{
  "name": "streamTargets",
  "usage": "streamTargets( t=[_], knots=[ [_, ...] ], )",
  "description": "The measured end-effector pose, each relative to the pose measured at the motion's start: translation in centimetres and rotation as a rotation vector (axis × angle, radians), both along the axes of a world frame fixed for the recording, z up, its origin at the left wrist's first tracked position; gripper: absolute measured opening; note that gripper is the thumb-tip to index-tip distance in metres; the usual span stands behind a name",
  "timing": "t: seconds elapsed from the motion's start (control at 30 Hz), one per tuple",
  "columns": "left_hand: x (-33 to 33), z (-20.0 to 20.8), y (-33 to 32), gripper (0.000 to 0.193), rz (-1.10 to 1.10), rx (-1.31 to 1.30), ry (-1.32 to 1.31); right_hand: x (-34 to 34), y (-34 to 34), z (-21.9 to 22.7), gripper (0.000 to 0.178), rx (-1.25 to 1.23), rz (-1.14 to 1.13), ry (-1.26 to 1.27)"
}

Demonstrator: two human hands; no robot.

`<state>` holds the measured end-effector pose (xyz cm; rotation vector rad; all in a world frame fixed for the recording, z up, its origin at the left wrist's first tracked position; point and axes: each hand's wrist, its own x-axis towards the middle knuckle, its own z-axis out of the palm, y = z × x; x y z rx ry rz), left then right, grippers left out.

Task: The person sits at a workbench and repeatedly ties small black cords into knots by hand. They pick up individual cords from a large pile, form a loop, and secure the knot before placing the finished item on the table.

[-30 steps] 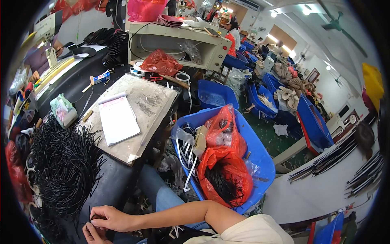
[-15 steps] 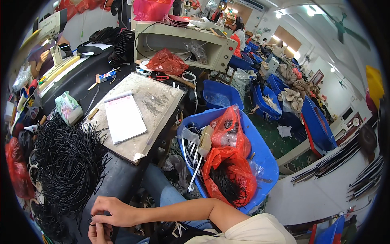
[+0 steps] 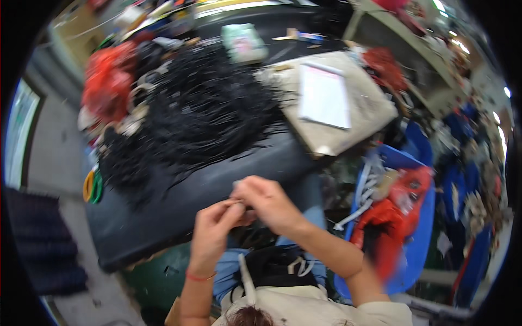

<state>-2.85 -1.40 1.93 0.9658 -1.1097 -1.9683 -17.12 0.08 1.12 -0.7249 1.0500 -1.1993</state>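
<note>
At the far left, a bundle of crumpled red plastic bags [image 3: 109,81] sits on the edge of the black work table [image 3: 179,212], and below it, at the table's left rim, lie small yellow and green rings [image 3: 91,186]. Right of the bags spreads a large heap of thin black cords [image 3: 190,114], covering much of the table's far half and trailing loose strands toward the near side.

Near the table's front edge the person's two hands meet. The left hand [image 3: 213,231], with a thin red band [image 3: 198,277] on its wrist, has thumb and forefinger pinched together at the meeting point. The right hand [image 3: 268,202] curls over from the right, its fingers closed against the left fingertips. Whatever they pinch is too small and blurred to make out; it may be the end of one black cord, held just above the bare near part of the table, in front of the heap.

Farther right, beyond the hands, a white rectangular pad of paper [image 3: 324,96] lies on a pale grey board [image 3: 370,117]. To the right and nearer, a blue plastic tub [image 3: 421,239] stands on the floor beside the table, holding red plastic bags [image 3: 399,209] and white strips [image 3: 361,185]. More blue tubs [image 3: 467,179] stand blurred at the far right.
</note>
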Motion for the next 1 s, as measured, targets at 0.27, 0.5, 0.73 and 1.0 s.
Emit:
streamTargets(
  t=[0.27,0.5,0.73,1.0],
  knots=[
    [0.6,-1.7,0.4,0.016,0.205,0.078,0.217,0.6,-0.8,0.1,0.028,0.013,-0.058,-0.002],
    [-0.2,-1.8,0.4,0.014,0.313,0.119,0.252,-0.2,0.7,-0.7,0.027,-0.095,0.000,0.247],
    [1.6,-2.0,0.0,0.018,0.136,0.003,0.033,0.6,-0.1,-0.7,0.016,-0.145,-0.061,0.397],
    [-1.0,-0.7,1.0,0.014,0.171,-0.237,-0.251,-0.3,0.4,0.1,0.015,-0.172,-0.220,0.583]
  ],
)
